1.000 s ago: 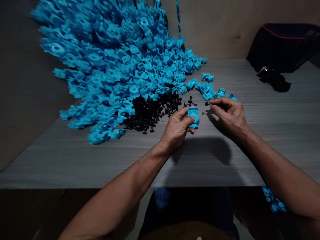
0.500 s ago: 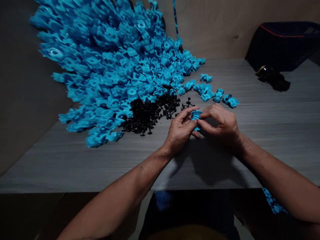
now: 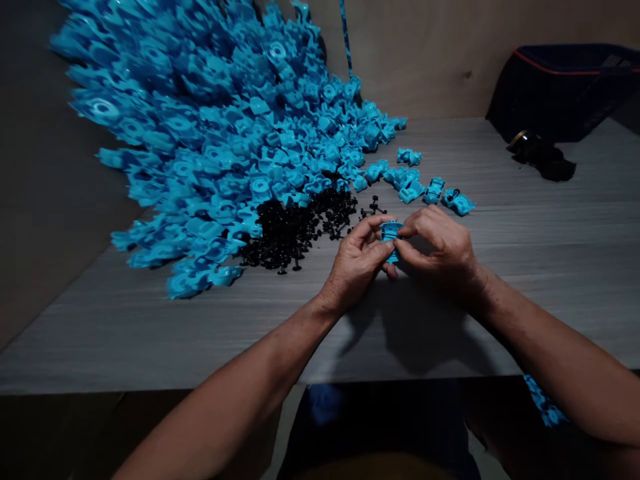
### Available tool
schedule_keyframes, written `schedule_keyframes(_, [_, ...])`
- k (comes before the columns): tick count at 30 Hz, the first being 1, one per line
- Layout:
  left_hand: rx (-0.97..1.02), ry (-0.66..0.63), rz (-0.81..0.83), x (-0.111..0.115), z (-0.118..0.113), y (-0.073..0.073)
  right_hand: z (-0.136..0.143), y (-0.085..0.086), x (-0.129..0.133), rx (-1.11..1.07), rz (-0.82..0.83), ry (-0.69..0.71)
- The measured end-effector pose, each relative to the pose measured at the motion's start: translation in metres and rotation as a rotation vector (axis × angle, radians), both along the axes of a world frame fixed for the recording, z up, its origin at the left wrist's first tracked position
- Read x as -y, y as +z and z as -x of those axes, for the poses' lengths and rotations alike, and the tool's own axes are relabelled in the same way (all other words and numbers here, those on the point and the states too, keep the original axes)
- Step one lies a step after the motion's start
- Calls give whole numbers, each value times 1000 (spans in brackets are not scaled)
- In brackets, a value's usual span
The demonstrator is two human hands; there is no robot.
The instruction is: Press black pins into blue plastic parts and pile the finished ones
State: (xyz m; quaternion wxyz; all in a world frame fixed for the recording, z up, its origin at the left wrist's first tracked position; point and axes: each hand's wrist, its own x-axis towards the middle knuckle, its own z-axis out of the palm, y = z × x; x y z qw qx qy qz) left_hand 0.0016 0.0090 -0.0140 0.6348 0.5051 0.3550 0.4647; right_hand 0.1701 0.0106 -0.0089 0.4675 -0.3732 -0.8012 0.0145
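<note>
My left hand (image 3: 354, 265) is closed around a small blue plastic toy car body (image 3: 391, 232), its hollow underside facing up. A dark line, perhaps an axle, runs across that underside. My right hand (image 3: 443, 243) has its thumb and forefinger at the body's right side; whether a small part is pinched between them is hidden. Just left of the hands lies a heap of black wheel axles (image 3: 285, 230). Beyond my hands sit several blue car pieces, including one with black axles fitted (image 3: 434, 191) and another with a loose-looking black part on it (image 3: 459, 201).
A large heap of blue toy car bodies (image 3: 200, 120) covers the back left of the grey table (image 3: 125, 333). At the back right stands a dark bin (image 3: 545, 97) with a red line near its rim, a black object (image 3: 545, 159) in front of it. Wooden panels rise behind.
The car body has tilted slightly, showing more of its underside. Both hands keep nearly the same grip, and the view has shifted a little.
</note>
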Motion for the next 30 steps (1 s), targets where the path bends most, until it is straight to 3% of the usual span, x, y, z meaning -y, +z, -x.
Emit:
schedule_keyframes(5, [44, -19, 43, 0, 2, 1, 0, 0, -1, -32, -17, 6])
schedule_keyframes(10, [25, 31, -18, 1, 0, -1, -1, -2, -2, -121, 43, 18])
schedule_keyframes(16, [-20, 97, -58, 1, 1, 1, -2, -2, -2, -351, 322, 63])
schedule_keyframes(24, [-17, 92, -113, 2, 2, 2, -5, -4, -8, -609, 737, 292])
schedule_keyframes(30, [-11, 73, -180, 1, 2, -4, -3, -8, -12, -767, 886, 397])
